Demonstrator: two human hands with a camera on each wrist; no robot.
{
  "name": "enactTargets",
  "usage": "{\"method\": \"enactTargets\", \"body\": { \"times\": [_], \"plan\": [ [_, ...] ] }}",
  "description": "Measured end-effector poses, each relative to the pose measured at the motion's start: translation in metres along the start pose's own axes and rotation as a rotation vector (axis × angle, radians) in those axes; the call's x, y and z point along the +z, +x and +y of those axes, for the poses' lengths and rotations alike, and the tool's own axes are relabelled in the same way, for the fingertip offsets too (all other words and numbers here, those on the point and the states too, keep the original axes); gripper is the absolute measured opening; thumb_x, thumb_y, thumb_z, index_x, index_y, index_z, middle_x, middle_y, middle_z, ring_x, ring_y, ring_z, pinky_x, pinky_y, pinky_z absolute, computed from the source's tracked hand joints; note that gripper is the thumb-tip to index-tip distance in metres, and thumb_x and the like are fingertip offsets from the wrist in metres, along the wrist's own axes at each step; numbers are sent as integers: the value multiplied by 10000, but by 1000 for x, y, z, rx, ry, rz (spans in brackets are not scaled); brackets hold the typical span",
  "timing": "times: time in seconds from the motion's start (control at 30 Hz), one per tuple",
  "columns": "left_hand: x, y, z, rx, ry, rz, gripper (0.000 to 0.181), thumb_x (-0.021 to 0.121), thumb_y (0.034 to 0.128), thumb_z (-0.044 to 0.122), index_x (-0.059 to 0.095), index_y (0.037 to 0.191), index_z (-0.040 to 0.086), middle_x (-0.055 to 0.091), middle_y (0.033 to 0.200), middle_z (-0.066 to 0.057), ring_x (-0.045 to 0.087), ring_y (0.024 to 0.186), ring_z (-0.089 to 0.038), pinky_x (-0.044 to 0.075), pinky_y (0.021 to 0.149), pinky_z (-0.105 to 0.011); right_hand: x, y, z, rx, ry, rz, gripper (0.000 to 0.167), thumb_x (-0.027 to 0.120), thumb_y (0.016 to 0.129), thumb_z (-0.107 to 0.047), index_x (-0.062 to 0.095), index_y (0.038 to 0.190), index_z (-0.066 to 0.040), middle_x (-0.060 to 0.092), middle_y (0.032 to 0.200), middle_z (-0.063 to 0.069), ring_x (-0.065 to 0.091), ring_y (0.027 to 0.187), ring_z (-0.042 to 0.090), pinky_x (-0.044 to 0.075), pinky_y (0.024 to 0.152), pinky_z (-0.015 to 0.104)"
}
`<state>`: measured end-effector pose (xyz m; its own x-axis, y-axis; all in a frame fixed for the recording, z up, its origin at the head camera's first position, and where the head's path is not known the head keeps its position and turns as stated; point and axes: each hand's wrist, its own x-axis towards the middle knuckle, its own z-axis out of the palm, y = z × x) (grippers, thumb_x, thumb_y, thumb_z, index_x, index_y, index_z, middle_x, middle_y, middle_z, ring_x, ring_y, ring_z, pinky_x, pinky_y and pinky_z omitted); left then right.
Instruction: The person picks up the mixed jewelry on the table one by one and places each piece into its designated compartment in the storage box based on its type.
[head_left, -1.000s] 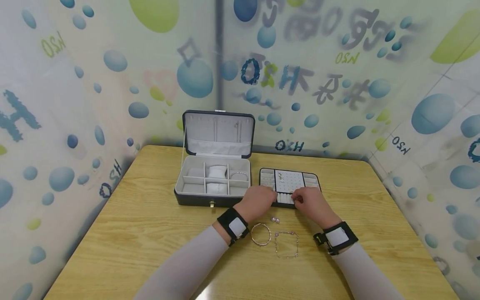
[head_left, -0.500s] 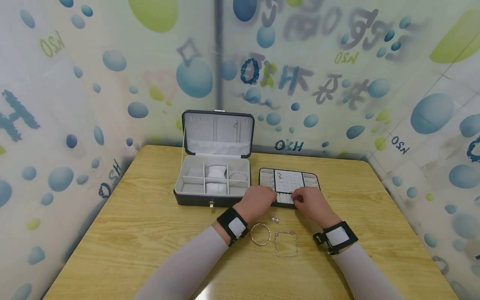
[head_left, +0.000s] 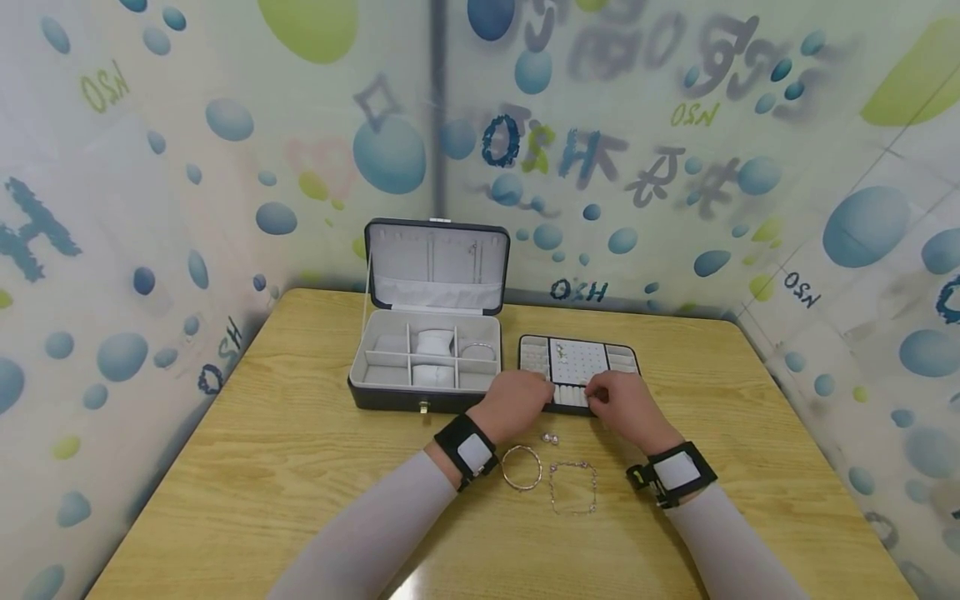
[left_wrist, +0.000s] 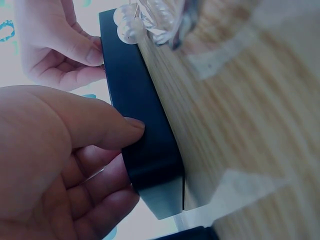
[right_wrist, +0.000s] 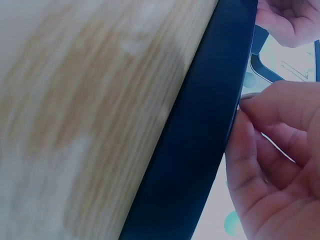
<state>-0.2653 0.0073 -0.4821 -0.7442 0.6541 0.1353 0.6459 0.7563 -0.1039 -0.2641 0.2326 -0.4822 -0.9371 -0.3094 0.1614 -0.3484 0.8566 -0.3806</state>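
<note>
In the head view, a dark jewelry tray (head_left: 581, 410) with a pale lining lies to the right of the open jewelry box. My left hand (head_left: 517, 404) grips its near left side; the left wrist view shows the thumb (left_wrist: 131, 129) pressed on the outer wall and fingers curled at the rim. My right hand (head_left: 626, 408) is over the ring slots (head_left: 568, 395) near the tray's front. Its thumb and forefinger (right_wrist: 240, 135) meet in a pinch just above the rim; the small thing between them is mostly hidden. Earrings (head_left: 558, 352) sit on the tray's middle panel.
The jewelry box (head_left: 386, 402) stands with its lid up, a bracelet (head_left: 477, 347) in one compartment and necklaces (head_left: 474, 260) in the lid. Before the tray lie pearl earrings (head_left: 551, 438), a bangle (head_left: 522, 489) and a chain bracelet (head_left: 595, 487) on the wooden table (head_left: 300, 492).
My right hand has shifted very slightly to the right over the ring slots. The left hand, tray and loose jewelry have stayed in place.
</note>
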Motion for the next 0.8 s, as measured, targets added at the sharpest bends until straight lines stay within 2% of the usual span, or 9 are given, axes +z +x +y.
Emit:
{"method": "enactTargets", "body": {
  "times": [0.8],
  "plan": [
    [2, 1, -1, 2, -10, -11, 120, 663, 1025, 171, 748, 968, 235, 734, 907, 67, 661, 776, -111, 552, 658, -303, 1, -1, -5, -13, -58, 26, 61, 771, 895, -22, 795, 865, -69, 751, 894, 69, 661, 809, 179, 598, 755, 420]
  ]
}}
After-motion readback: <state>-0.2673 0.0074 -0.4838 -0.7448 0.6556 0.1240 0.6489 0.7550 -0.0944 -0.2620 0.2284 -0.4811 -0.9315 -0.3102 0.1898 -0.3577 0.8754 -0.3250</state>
